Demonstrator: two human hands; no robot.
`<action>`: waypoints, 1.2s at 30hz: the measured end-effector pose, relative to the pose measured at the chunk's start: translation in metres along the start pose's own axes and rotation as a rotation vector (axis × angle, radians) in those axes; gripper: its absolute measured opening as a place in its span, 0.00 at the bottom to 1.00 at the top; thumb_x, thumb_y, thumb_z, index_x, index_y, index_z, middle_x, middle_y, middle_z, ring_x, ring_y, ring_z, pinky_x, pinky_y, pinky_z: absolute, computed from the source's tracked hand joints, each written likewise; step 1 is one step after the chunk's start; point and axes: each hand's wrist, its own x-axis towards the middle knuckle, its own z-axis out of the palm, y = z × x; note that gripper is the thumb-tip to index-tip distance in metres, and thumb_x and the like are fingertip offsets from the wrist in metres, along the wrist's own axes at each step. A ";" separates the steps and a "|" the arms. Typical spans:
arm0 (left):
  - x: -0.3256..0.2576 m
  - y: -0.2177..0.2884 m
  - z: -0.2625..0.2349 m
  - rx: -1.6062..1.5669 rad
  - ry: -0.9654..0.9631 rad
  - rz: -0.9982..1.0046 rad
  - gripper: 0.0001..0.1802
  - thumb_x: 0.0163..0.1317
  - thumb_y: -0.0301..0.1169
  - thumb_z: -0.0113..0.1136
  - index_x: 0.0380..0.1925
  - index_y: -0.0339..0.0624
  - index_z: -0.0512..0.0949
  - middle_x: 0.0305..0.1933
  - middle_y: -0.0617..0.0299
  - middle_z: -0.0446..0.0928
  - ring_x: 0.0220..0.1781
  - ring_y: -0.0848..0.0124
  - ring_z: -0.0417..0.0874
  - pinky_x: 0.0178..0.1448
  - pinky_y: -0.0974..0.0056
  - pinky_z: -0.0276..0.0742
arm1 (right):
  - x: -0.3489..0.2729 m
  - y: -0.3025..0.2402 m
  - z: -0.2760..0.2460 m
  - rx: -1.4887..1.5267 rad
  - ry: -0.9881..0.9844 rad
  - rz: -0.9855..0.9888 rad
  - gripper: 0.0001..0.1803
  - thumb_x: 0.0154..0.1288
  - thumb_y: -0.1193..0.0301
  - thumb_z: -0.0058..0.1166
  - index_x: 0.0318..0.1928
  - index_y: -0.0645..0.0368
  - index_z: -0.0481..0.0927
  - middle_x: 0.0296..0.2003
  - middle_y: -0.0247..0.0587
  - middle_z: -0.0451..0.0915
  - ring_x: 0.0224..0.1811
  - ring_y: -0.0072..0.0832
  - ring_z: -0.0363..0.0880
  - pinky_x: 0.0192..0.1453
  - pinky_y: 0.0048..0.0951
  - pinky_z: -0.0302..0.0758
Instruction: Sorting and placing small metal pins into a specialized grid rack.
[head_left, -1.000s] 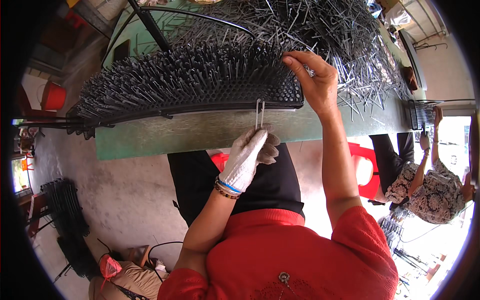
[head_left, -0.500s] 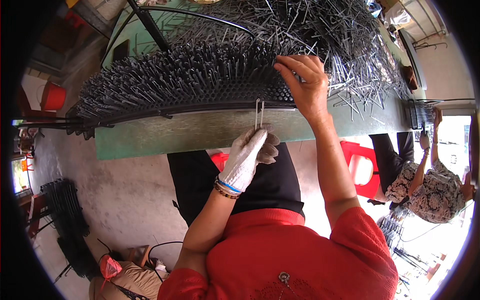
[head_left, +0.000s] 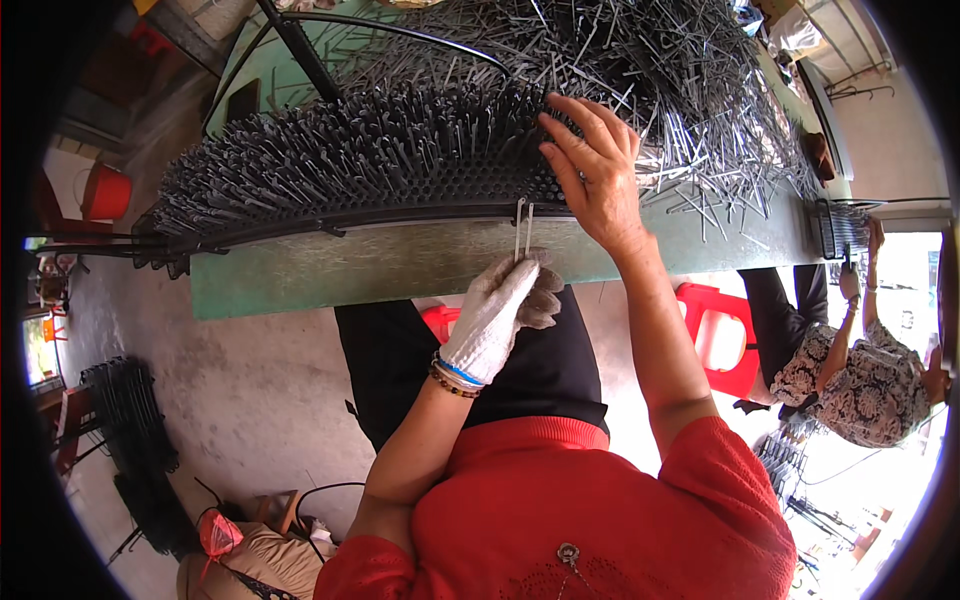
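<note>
Two thin pins (head_left: 522, 228), seemingly pinched by gloved left hand (head_left: 503, 305).

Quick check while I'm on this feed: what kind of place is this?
Probably a small hand-assembly workshop: a green workbench with a perforated rack full of metal pins, a loose pin heap, and a seated co-worker nearby.

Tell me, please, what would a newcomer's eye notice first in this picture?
Probably the long black perforated rack bristling with grey metal pins along the green table, with a loose pin pile behind it. At centre, the gloved left hand holds a U-shaped pin at the rack's edge, while the bare right hand rests on the pins.
</note>
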 end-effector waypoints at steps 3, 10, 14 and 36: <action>0.000 -0.002 -0.002 -0.005 -0.008 0.002 0.12 0.71 0.33 0.50 0.46 0.37 0.74 0.36 0.55 0.81 0.30 0.73 0.84 0.31 0.71 0.81 | 0.000 -0.004 -0.001 -0.042 -0.078 -0.022 0.22 0.64 0.68 0.56 0.59 0.57 0.75 0.64 0.35 0.69 0.67 0.38 0.62 0.69 0.41 0.53; -0.001 -0.001 0.003 0.027 -0.004 0.013 0.12 0.71 0.34 0.49 0.46 0.37 0.74 0.36 0.55 0.81 0.29 0.73 0.84 0.31 0.71 0.82 | -0.004 -0.006 -0.005 -0.039 -0.104 -0.004 0.27 0.65 0.69 0.54 0.64 0.58 0.68 0.67 0.38 0.64 0.71 0.39 0.57 0.72 0.43 0.49; -0.001 0.000 0.003 0.002 -0.026 0.024 0.12 0.71 0.34 0.49 0.46 0.37 0.74 0.36 0.55 0.81 0.30 0.74 0.83 0.32 0.71 0.82 | 0.000 -0.012 -0.013 -0.021 -0.043 -0.029 0.24 0.65 0.70 0.55 0.62 0.51 0.72 0.65 0.36 0.67 0.70 0.39 0.59 0.70 0.43 0.52; -0.011 0.007 0.005 0.083 -0.219 0.084 0.17 0.73 0.35 0.44 0.52 0.34 0.71 0.40 0.56 0.80 0.33 0.74 0.83 0.36 0.71 0.82 | -0.037 -0.049 -0.031 0.940 -0.332 0.793 0.12 0.65 0.69 0.61 0.42 0.67 0.83 0.31 0.35 0.83 0.32 0.16 0.77 0.37 0.19 0.74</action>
